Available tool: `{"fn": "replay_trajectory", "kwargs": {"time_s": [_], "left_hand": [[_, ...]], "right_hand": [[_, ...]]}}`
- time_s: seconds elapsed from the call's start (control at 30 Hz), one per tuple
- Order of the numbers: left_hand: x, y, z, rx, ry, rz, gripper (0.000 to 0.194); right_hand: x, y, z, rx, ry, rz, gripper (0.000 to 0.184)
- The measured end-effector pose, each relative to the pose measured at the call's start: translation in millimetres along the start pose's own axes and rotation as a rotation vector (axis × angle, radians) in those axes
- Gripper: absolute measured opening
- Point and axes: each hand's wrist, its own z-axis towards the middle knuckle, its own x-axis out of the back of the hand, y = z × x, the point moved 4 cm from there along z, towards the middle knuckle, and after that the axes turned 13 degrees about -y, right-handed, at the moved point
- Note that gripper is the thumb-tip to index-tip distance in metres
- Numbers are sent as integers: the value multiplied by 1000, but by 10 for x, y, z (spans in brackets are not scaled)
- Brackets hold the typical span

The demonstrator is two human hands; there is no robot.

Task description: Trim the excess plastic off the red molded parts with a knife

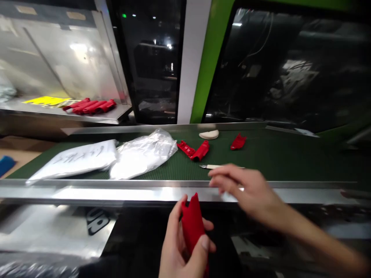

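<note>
My left hand (185, 247) is wrapped around a red plastic shell (193, 222), held upright below the front rail, with its notched end up. My right hand (246, 189) hovers over the rail, loosely bent with the fingers a little apart, and nothing shows in its grasp. Just beyond its fingertips a craft knife (213, 166) with a pale handle lies on the green conveyor belt (278, 162), its blade to the left and part of the handle hidden by the hand. Farther back on the belt are two red plastic pieces (199, 150) touching each other and another red piece (238, 141).
White plastic bags (145, 154), one with handwriting, lie on the belt's left side. A cream half-round object (209, 134) rests near the back edge. Several red shells (94, 106) and a yellow sheet (48, 100) sit on a metal shelf. A metal rail (139, 193) runs along the front.
</note>
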Motion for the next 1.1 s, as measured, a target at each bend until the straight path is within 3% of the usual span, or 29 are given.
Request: {"fn": "replay_trajectory", "kwargs": {"time_s": [0.07, 0.17, 0.33, 0.43, 0.57, 0.63, 0.8, 0.93, 1.1], "left_hand": [[32, -16, -26, 41, -68, -155, 83], [90, -17, -72, 62, -141, -337, 85], [131, -59, -152, 125, -116, -392, 56], [129, -50, -199, 119, -89, -296, 48], [150, -52, -294, 181, -4, -313, 35], [155, -76, -345, 225, 5, -341, 25], [133, -133, -438, 169, -61, -410, 18], [86, -106, -507, 181, -68, -456, 26], [27, -34, -553, 233, -29, -496, 31]], "right_hand": [[98, 390, 170, -55, 29, -88, 37], [96, 848, 388, -59, -123, -169, 31], [60, 1035, 522, 33, -241, -248, 27], [114, 925, 513, 110, -186, -263, 23], [203, 495, 193, 209, 164, -259, 30], [127, 197, -77, 257, 284, -236, 26], [-457, -340, -557, 393, 33, -25, 33], [-776, -341, -747, 349, 44, 28, 43], [-886, -298, -861, 332, 74, -109, 53]]}}
